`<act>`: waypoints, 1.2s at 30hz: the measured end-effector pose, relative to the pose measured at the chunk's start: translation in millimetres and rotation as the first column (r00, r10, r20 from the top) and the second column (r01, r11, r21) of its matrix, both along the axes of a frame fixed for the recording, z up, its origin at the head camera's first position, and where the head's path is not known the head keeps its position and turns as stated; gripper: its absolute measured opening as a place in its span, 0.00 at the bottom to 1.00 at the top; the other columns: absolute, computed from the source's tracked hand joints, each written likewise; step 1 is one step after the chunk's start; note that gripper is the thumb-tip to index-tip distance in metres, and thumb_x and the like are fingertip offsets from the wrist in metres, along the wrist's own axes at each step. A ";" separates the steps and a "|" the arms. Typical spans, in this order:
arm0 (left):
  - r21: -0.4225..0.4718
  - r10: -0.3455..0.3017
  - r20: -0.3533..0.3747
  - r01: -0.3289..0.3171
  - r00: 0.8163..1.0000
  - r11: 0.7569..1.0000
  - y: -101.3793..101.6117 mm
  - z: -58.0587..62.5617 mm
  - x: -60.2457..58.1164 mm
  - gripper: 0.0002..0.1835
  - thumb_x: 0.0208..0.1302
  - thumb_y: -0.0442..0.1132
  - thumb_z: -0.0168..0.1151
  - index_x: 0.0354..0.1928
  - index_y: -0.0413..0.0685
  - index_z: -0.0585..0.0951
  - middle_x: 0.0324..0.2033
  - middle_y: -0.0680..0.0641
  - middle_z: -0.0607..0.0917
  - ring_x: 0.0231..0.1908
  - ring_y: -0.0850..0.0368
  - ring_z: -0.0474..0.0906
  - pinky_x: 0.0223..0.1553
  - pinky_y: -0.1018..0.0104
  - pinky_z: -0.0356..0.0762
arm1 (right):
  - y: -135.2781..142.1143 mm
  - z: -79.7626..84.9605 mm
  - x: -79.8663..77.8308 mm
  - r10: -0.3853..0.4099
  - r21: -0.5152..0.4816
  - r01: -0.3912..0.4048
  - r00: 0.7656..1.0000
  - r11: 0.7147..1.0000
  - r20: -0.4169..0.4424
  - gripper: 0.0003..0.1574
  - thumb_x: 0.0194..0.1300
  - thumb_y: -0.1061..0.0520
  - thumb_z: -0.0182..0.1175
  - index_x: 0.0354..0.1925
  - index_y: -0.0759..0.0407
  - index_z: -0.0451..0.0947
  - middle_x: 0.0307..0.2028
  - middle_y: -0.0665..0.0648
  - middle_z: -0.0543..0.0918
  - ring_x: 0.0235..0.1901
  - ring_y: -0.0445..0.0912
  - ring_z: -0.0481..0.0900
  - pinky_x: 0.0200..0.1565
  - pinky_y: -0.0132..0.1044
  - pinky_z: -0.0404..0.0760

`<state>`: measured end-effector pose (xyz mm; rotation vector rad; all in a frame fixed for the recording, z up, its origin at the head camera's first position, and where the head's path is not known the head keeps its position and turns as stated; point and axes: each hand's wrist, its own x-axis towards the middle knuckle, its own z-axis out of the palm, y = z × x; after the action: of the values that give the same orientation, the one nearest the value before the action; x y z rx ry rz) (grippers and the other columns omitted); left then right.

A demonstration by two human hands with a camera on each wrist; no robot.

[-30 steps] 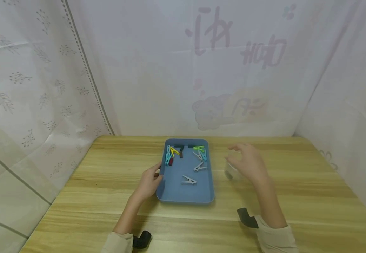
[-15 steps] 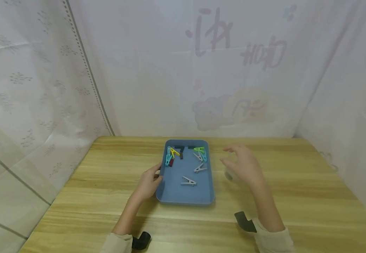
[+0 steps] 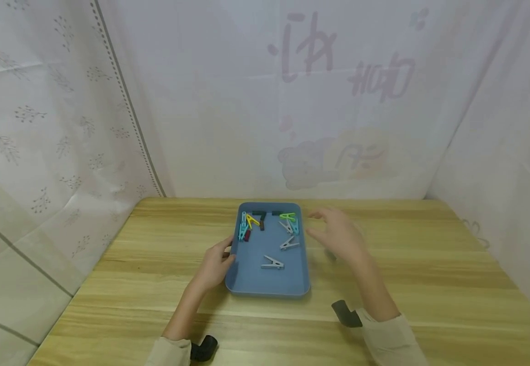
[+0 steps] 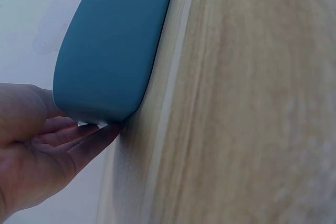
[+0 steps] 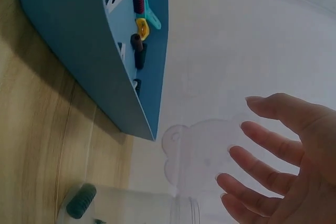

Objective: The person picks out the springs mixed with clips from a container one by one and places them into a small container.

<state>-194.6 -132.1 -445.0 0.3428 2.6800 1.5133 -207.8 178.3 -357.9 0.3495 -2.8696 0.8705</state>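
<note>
A blue rectangular tray (image 3: 269, 284) stands on the table. My left hand (image 3: 214, 264) touches its left side; in the left wrist view the fingers (image 4: 68, 140) rest against the outer wall with fingertips low near its base. Several clothespins lie inside: a grey clothespin (image 3: 273, 263) near the front, a yellow clothespin (image 3: 252, 221) at the back left, a green clothespin (image 3: 287, 216) at the back right. My right hand (image 3: 338, 234) hovers just right of the tray, fingers spread and holding nothing. Below it stands a clear jar (image 5: 152, 203), mostly hidden in the head view.
A dark ribbed piece (image 5: 81, 201) lies in the bottom of the jar. Dark pieces (image 3: 260, 212) and a dark red piece (image 3: 247, 235) share the tray with the clothespins. The wooden table (image 3: 155, 244) ends at a white patterned curtain (image 3: 228, 127).
My right hand has moved left, from over the jar toward the tray's right rim, with fingers still apart. My left hand and the clothespins have stayed in place.
</note>
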 end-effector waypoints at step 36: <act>0.006 -0.009 -0.019 0.009 1.000 1.000 -1.7 0.2 1.0 0.30 0.75 0.23 0.55 0.76 0.25 0.64 0.69 0.23 0.73 0.59 0.26 0.81 0.56 0.43 0.86 | -69.1 -6.6 -42.5 0.229 -0.031 -0.227 0.962 0.974 0.148 0.19 0.72 0.57 0.68 0.56 0.64 0.84 0.54 0.67 0.85 0.56 0.61 0.82 0.56 0.53 0.85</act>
<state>-193.6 -133.8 -444.8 0.3707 2.6842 1.5243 -250.3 109.1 -364.5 0.6505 -3.0022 0.9927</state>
